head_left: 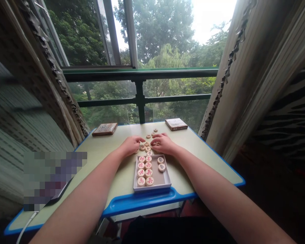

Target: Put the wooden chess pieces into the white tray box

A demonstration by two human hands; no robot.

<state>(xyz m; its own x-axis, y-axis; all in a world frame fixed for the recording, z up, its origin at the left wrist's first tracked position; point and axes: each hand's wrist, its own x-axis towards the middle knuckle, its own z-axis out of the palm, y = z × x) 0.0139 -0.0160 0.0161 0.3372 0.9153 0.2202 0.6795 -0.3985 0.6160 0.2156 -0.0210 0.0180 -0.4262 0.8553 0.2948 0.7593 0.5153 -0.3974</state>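
Observation:
My left hand (131, 145) lies just left of a loose cluster of Chinese chess pieces (142, 148), its index finger stretched toward them and the other fingers partly hidden. Over the right side of the cluster is my right hand (164, 143), fingers spread and bent down, with pieces partly covered beneath it. Closer to me stands a shallow white box (159, 184). Two columns of red-marked pieces (148, 173) fill its left side, stacked in neat rows. Two dark-marked pieces (161, 167) sit along its right side, with bare cardboard between.
Flat boxes lie at the table's back left (104, 129) and back right (176, 124). A phone-like device (59, 193), partly blurred out, rests at left with a white cable (27, 225). The pale table (205, 162) has a blue rim and meets a green window railing (167, 74).

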